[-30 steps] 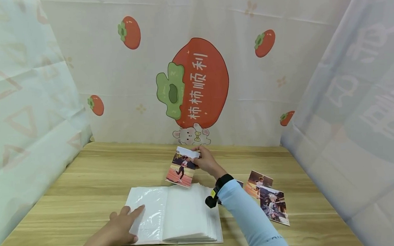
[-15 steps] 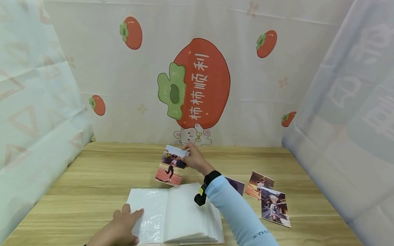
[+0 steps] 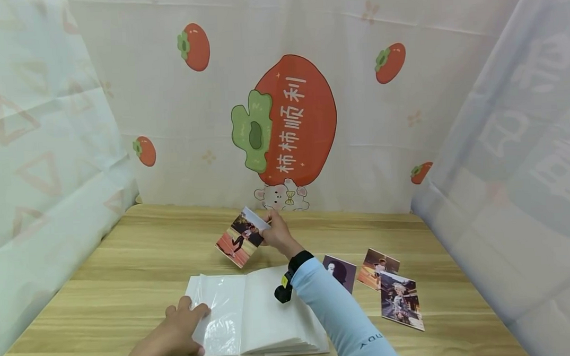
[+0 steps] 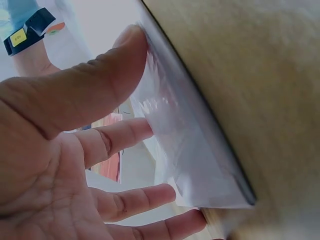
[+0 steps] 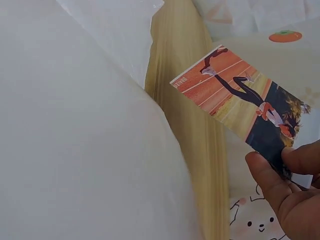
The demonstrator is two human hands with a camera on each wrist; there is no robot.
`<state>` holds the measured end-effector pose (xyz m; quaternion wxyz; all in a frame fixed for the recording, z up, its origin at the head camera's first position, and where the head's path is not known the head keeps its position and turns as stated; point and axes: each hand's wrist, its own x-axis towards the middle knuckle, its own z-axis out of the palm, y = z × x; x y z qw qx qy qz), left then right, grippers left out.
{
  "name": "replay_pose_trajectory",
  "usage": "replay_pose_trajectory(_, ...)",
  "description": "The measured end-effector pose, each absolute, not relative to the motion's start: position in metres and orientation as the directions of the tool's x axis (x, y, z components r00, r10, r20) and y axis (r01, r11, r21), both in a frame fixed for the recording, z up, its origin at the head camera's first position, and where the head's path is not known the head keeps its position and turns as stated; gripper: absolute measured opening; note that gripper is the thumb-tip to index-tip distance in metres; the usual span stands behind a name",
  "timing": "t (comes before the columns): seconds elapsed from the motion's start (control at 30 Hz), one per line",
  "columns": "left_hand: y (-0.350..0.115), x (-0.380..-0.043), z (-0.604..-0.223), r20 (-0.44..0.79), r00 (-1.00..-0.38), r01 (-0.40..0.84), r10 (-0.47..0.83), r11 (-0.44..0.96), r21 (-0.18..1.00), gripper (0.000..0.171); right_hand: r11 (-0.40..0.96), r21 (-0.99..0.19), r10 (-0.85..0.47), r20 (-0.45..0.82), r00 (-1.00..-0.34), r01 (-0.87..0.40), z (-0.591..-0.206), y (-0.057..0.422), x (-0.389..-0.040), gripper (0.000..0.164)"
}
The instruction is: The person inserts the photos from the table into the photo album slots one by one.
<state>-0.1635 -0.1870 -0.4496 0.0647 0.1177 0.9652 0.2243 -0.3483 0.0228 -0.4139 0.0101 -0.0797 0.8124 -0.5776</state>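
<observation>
An album (image 3: 271, 306) with clear plastic sleeves lies spread on the table. My left hand (image 3: 179, 328) is at its left edge; in the left wrist view the extended fingers (image 4: 132, 200) and thumb touch the shiny plastic sleeve (image 4: 185, 155). Beyond the album's top edge, my right hand (image 3: 279, 235) pinches a photo (image 3: 240, 238) of a runner on a red track. Thumb and finger grip the photo's upper right edge, and it hangs tilted, its picture side visible. In the right wrist view the photo (image 5: 240, 95) stands out beside the white album pages (image 5: 90, 130).
To the right of the album lie a dark photo (image 3: 340, 271), partly behind the right sleeve (image 3: 338, 303), and two overlapping photos, an orange one (image 3: 375, 267) and a darker one (image 3: 401, 300). A printed persimmon cloth (image 3: 359, 116) hangs behind the wooden table (image 3: 140, 243).
My right hand has carried the photo leftward and tilted it further, uncovering more of the dark photo. The clear sleeve on the left page stands up slightly at its top left. My left hand stays there.
</observation>
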Motion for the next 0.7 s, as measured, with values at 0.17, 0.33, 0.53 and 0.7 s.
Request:
replay_pose_trajectory(0.17,-0.186,-0.165,-0.45,-0.068,-0.967,0.192,0.247,0.874,0.446,0.067,0.323,-0.94,-0.146,0.065,-0.987,-0.11,-0.418,0.021,-0.348,0.03)
replay_pose_trajectory(0.33,-0.185,-0.166,-0.452,-0.082,-0.969,0.176,0.234,0.88,0.441,0.065,0.308,-0.945,-0.18,0.053,-0.982,-0.107,-0.421,0.016,-0.348,0.028)
replay_pose_trajectory(0.53,-0.184,-0.165,-0.453,-0.093,-0.97,0.16,0.223,0.882,0.443,0.064,0.327,-0.939,-0.197,0.044,-0.979,-0.108,-0.424,0.009,-0.344,0.029)
replay_pose_trajectory(0.7,-0.183,-0.164,-0.453,-0.089,-0.973,0.155,0.214,0.885,0.438,0.066,0.351,-0.929,-0.212,0.041,-0.976,-0.115,-0.426,0.007,-0.341,0.029)
